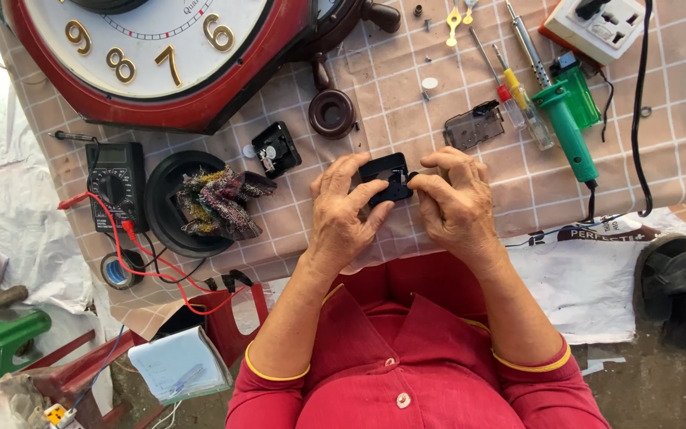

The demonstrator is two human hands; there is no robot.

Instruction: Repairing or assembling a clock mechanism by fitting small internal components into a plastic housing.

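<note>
We see a small black clock mechanism (387, 176) held just above the checked tablecloth (676, 103), pinched between both hands: the left hand (343, 210) grips its left side, the right hand (456, 199) its right. A second black mechanism (276, 148) lies near, beside the red wall clock (152, 56). A green soldering iron (569, 127) rests farther right.

Both forearms reach up from the bottom centre of the frame, red sleeves pushed to the elbows. The left hand (343, 210) and right hand (454, 199) meet at mid-frame, fingers curled inward, thumbs and fingertips pinching together.
</note>
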